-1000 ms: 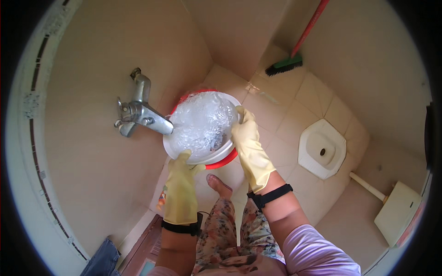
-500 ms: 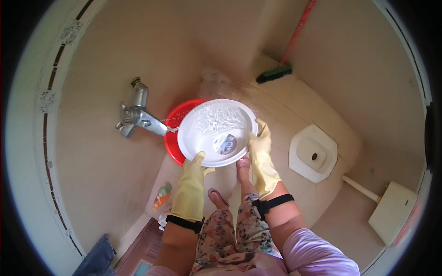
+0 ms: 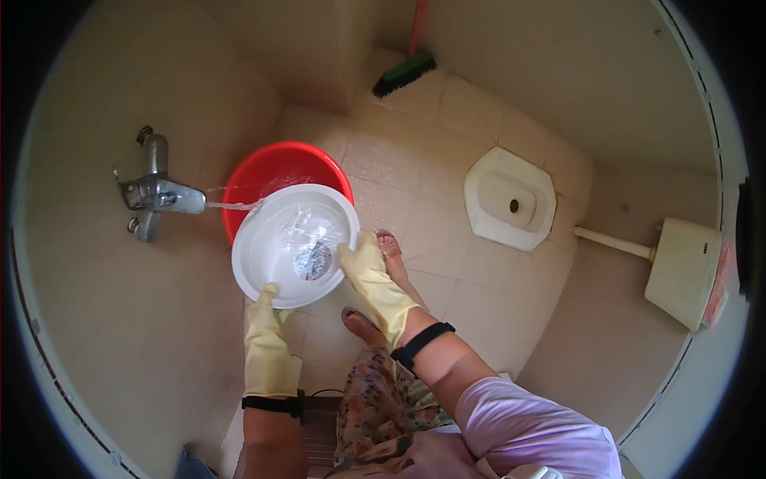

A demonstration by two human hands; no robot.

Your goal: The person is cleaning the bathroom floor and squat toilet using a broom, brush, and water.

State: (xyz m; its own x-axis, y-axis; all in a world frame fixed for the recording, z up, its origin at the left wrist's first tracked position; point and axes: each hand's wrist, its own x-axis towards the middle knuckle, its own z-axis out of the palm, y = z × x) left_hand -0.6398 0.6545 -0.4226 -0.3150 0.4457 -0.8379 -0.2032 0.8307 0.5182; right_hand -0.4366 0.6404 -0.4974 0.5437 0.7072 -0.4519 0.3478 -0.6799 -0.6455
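A white round basin (image 3: 267, 254) is held between my two hands, both in pale yellow rubber gloves. My left hand (image 3: 266, 307) grips its near left rim, thumb over the edge. On the right rim, my right hand (image 3: 363, 259) is closed with its fingers partly hidden under the basin. Some water and a printed label (image 3: 313, 259) show inside it. From the chrome wall tap (image 3: 163, 194), a stream of water runs to the basin's far left rim. Behind and partly beneath it stands a red basin (image 3: 291, 156).
A white squat toilet (image 3: 511, 199) is set in the tiled floor (image 3: 431, 275) to the right. A cistern (image 3: 682, 271) with its pipe hangs on the right wall. At the back, a green-headed broom (image 3: 405, 73) leans by the corner.
The view has shifted, so tap, broom and toilet appear further left. The white basin sits nearer me relative to the red basin, which shows more. Both hands keep their hold on it.
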